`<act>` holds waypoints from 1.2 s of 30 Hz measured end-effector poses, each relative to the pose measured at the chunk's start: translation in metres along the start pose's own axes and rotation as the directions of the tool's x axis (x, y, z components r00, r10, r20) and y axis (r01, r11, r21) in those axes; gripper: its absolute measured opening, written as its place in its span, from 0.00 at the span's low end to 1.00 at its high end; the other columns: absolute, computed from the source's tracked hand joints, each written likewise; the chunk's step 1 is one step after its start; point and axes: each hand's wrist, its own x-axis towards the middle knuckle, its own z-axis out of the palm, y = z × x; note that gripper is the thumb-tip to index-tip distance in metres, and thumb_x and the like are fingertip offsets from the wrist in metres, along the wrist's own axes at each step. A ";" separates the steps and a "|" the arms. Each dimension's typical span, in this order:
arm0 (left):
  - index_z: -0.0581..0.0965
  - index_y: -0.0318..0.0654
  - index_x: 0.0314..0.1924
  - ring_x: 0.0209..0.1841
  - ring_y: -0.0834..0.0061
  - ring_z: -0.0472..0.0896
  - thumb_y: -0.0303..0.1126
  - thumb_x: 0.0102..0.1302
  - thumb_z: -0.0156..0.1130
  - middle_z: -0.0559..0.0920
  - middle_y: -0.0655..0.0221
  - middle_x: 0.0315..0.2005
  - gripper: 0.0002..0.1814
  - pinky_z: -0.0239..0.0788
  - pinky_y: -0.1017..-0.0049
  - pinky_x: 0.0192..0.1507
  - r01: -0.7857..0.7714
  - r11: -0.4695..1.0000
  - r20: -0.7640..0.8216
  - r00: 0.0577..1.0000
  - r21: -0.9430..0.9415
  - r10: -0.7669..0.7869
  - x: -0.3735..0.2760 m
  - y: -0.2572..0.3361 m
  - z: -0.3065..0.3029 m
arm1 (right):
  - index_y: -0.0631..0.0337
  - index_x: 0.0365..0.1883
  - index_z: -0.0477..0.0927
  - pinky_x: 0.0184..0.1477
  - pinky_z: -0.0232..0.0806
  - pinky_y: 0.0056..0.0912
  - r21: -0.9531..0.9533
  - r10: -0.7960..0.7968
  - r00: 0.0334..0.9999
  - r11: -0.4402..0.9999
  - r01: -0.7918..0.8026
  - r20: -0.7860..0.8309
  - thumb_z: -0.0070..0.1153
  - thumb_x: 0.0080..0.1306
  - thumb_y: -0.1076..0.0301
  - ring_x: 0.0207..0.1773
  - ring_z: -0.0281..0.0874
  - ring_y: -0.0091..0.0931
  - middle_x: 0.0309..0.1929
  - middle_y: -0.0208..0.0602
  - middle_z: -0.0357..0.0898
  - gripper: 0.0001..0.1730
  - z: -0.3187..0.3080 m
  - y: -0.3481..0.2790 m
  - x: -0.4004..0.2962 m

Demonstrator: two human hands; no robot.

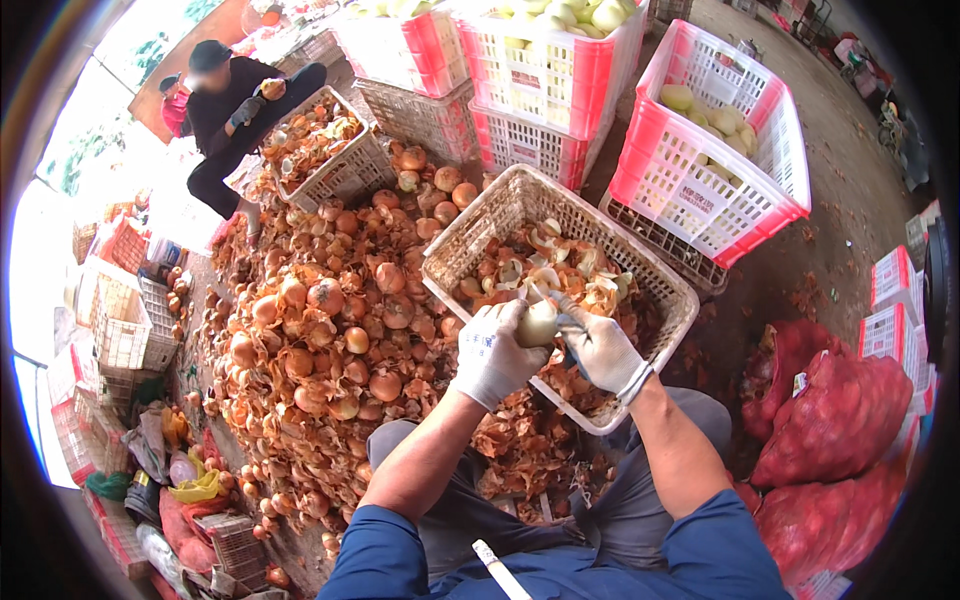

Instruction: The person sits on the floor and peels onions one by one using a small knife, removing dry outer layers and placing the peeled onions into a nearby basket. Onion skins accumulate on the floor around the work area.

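My left hand (pixel 501 352), in a white work glove with printing on it, grips a peeled, pale onion (pixel 537 325). My right hand (pixel 600 346), in a glove with dark, dirty fingers, touches the onion's right side with bent fingers. Whether a small tool sits in that hand is hidden. Both hands are over a dirty, pale plastic crate (pixel 555 189) that stands tilted in front of me. Inside it lie onion skins (pixel 592 281) and cut-off pieces. To the left rises a large heap of unpeeled brown onions (pixel 322 330) mixed with loose skins.
Red-and-white crates (pixel 540 82) of peeled onions are stacked ahead; another (pixel 705 169) stands right. Red mesh sacks (pixel 832 416) lie at my right. A seated co-worker (pixel 232 112) holds an onion beside a skin-filled crate (pixel 341 176). A cigarette (pixel 501 570) juts in below.
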 end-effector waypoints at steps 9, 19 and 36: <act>0.77 0.27 0.56 0.46 0.73 0.83 0.28 0.49 0.80 0.84 0.62 0.46 0.33 0.77 0.72 0.54 0.181 0.762 0.005 0.974 -0.622 -0.228 0.003 0.002 -0.016 | 0.67 0.60 0.77 0.43 0.71 0.21 0.535 0.275 0.961 0.814 -0.225 -0.015 0.48 0.77 0.68 0.40 0.76 0.17 0.39 0.30 0.81 0.18 -0.024 0.006 0.005; 0.68 0.26 0.63 0.55 0.61 0.80 0.27 0.52 0.72 0.79 0.56 0.54 0.38 0.77 0.61 0.56 0.236 -0.012 0.227 0.918 -0.972 -0.325 0.008 -0.019 -0.008 | 0.56 0.77 0.56 0.43 0.73 0.24 0.332 -0.053 0.994 0.940 0.081 -0.092 0.44 0.78 0.70 0.39 0.78 0.22 0.42 0.35 0.84 0.30 -0.018 0.003 0.000; 0.73 0.30 0.58 0.51 0.71 0.81 0.28 0.41 0.80 0.82 0.62 0.49 0.41 0.74 0.69 0.56 0.347 0.154 0.292 0.909 -0.925 -0.298 0.008 -0.009 -0.016 | 0.70 0.73 0.59 0.32 0.72 0.35 0.000 -0.350 0.936 0.937 0.350 0.029 0.50 0.75 0.67 0.27 0.82 0.39 0.30 0.59 0.75 0.32 -0.015 -0.027 -0.011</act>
